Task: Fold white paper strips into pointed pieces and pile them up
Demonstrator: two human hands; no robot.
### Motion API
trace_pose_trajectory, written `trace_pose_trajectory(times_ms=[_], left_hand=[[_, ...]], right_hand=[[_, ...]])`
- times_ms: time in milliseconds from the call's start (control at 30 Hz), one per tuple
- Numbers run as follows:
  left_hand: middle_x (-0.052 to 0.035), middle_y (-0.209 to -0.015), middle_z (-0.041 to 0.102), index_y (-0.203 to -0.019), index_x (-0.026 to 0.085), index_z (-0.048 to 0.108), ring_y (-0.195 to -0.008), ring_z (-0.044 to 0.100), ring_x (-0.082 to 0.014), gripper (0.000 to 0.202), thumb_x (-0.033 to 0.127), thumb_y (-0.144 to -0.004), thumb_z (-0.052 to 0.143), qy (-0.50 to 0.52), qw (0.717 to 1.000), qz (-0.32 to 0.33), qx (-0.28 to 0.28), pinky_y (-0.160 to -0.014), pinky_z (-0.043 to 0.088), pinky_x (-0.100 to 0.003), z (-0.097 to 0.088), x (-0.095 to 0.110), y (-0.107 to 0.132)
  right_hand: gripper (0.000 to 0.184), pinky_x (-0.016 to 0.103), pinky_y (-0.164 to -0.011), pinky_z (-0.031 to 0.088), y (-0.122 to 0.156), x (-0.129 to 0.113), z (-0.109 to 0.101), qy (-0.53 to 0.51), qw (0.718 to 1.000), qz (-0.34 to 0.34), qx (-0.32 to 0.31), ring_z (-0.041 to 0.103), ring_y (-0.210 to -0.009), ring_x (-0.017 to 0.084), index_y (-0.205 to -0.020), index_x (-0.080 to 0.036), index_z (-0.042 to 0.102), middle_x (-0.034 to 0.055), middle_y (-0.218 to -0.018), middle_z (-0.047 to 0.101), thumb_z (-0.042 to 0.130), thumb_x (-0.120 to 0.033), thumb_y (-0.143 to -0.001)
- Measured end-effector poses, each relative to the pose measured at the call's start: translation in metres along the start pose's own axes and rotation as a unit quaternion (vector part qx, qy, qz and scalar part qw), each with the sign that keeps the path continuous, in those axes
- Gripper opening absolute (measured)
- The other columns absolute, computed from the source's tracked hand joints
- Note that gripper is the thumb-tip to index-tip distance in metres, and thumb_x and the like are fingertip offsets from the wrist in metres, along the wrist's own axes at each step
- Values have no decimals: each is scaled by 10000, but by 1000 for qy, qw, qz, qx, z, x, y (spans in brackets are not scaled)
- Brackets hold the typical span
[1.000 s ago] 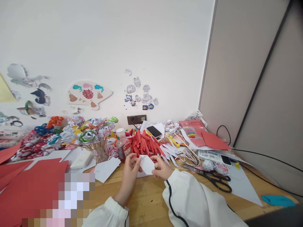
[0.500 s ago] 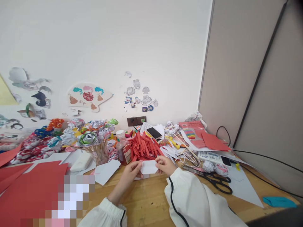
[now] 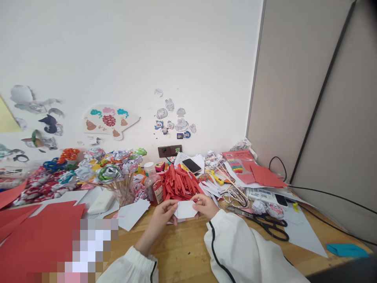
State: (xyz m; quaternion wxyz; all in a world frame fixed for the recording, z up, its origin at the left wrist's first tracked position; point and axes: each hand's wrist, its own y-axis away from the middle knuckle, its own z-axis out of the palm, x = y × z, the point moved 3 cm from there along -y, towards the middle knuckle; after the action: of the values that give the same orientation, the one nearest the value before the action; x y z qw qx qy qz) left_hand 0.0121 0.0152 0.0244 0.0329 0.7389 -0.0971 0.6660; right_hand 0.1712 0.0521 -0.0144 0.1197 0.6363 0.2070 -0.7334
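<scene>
A small piece of white paper (image 3: 186, 209) is stretched between my two hands, just above the front of the wooden table. My left hand (image 3: 164, 214) pinches its left edge between thumb and fingers. At the right edge, my right hand (image 3: 206, 206) grips it the same way. Behind the paper lies a heap of folded red paper strips (image 3: 180, 182), with folded white strips (image 3: 209, 188) beside it on the right. A bottle with a white cap (image 3: 150, 181) stands to the left of the heap.
Black-handled scissors (image 3: 272, 226) lie right of my hands, near crumpled paper balls (image 3: 259, 206). Red sheets (image 3: 50, 232) cover the left side. Sticks in a holder (image 3: 125, 190) and paper flowers (image 3: 108, 172) stand behind. A phone (image 3: 191, 166) rests at the back.
The white paper has tilted a little and shows a slightly larger, more angled face. Both hands keep their pinch in nearly the same place.
</scene>
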Motion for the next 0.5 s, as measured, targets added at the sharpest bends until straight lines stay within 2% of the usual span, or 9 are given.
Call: trace_pose_trajectory(times_ms=[100,300,400,500], left_hand=[[48,-420,544,-808,148,560,-319,500,-96,310,393,-619,564,11,1000,-13,-1,-368,369,-189,0,0,-1],[12,-459,577,-892,143,552,-409,549,-127,369,433,-668,502,94,993,-41,-66,-453,420,-231,-4,2,1],[0,-506,601,-945,145,531,-458,571,-137,386,397,-653,542,80,992,-41,-85,-500,434,-248,-7,1,1],[6,-520,608,-919,149,525,-450,570,-123,356,336,-624,596,51,995,-20,-80,-496,427,-232,-9,-3,0]], right_hand=[[383,224,-394,435,1,-3,0,-13,1000,-7,5,513,-392,87,-828,-146,486,-61,-485,521,615,-385,-558],[368,217,-391,436,1,-4,-1,-33,999,-3,25,502,-374,70,-783,-144,488,-40,-543,559,626,-389,-547],[372,215,-387,433,2,-7,0,-35,999,-4,21,506,-378,75,-781,-139,488,-45,-517,550,631,-385,-542],[375,214,-381,431,2,-7,0,-34,999,-13,21,506,-378,81,-786,-136,491,-58,-482,527,632,-385,-543]])
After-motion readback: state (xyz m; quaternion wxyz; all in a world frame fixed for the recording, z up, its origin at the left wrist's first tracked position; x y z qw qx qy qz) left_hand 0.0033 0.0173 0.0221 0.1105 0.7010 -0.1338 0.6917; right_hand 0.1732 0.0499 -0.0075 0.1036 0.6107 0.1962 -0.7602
